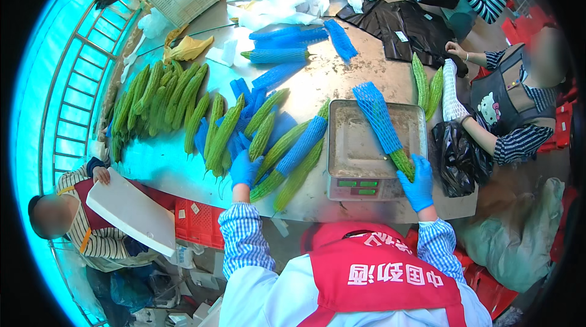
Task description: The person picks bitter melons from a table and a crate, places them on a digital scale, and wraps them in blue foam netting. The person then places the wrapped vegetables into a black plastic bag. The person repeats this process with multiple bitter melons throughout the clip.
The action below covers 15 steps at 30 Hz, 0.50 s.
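My right hand, in a blue glove, grips the lower end of a bitter gourd. A blue foam mesh sleeve covers most of that gourd, which lies slanted over the steel pan of a digital scale. My left hand, also gloved in blue, has its fingers around the near end of a bare bitter gourd. Just right of it, a gourd in a blue mesh sleeve rests on a bare gourd. Loose blue mesh sleeves lie among the gourds.
A heap of bitter gourds covers the left of the metal table. Black plastic bags and two gourds lie right. One co-worker stands at the right edge; another, at left, holds a white foam board.
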{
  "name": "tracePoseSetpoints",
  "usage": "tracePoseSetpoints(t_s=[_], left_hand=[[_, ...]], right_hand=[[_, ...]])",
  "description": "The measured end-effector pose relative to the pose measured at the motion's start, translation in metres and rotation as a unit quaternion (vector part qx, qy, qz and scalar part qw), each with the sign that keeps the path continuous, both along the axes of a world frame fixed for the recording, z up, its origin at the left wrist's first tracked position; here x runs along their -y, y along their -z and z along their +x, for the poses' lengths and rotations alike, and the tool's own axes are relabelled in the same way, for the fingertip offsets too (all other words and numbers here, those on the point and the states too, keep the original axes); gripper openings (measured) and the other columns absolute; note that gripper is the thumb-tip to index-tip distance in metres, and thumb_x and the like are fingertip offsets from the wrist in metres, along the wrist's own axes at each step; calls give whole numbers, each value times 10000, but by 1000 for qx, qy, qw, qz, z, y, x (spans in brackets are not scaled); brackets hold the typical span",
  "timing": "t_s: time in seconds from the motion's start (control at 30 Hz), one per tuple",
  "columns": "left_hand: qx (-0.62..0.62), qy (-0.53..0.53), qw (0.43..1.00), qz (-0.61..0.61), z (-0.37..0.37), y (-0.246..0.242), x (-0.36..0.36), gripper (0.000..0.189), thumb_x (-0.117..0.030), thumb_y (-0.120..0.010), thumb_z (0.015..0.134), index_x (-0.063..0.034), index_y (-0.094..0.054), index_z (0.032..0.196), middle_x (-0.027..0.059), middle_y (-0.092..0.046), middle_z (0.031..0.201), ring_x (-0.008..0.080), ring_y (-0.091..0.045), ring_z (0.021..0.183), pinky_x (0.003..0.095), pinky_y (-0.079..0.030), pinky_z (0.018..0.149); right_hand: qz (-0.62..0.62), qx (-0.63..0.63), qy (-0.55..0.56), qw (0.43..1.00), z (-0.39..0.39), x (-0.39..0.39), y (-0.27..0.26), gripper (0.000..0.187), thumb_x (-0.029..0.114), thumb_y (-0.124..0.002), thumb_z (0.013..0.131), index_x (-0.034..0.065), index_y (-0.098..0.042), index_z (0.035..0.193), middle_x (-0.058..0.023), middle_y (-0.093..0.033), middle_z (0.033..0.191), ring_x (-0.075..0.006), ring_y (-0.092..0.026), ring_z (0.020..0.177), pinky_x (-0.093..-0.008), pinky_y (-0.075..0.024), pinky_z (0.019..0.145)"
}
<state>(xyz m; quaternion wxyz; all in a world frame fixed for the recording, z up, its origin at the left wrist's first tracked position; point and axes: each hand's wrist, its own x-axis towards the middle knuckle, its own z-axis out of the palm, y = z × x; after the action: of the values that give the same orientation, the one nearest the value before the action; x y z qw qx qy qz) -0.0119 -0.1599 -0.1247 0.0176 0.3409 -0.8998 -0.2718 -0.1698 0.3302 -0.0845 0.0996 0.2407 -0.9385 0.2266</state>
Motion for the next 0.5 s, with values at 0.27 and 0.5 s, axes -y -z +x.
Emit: tracePoseSetpoints(t_s=[0.27, 0.5], left_hand=[[-383, -97, 550, 735, 8, -42, -118, 622, -445, -595, 967, -6, -477, 1392, 140, -616, 1278, 279, -586, 1173, 444, -459, 1031], [-393, -14, 538, 745, -5, -57, -195, 712, -481, -607, 947, -83, -367, 1486, 120, -475, 1456, 301, -450, 1342, 472, -354, 1130]], right_hand=[[-395, 502, -103, 763, 45, 70, -45, 343, 165, -610, 993, 53, -567, 1315, -76, -600, 1248, -165, -612, 1082, -296, -516, 922], [-305, 733, -144, 591, 80, 120, -51, 546, 328, -616, 987, 38, -452, 1419, -123, -621, 1242, -233, -660, 1041, -337, -551, 881]])
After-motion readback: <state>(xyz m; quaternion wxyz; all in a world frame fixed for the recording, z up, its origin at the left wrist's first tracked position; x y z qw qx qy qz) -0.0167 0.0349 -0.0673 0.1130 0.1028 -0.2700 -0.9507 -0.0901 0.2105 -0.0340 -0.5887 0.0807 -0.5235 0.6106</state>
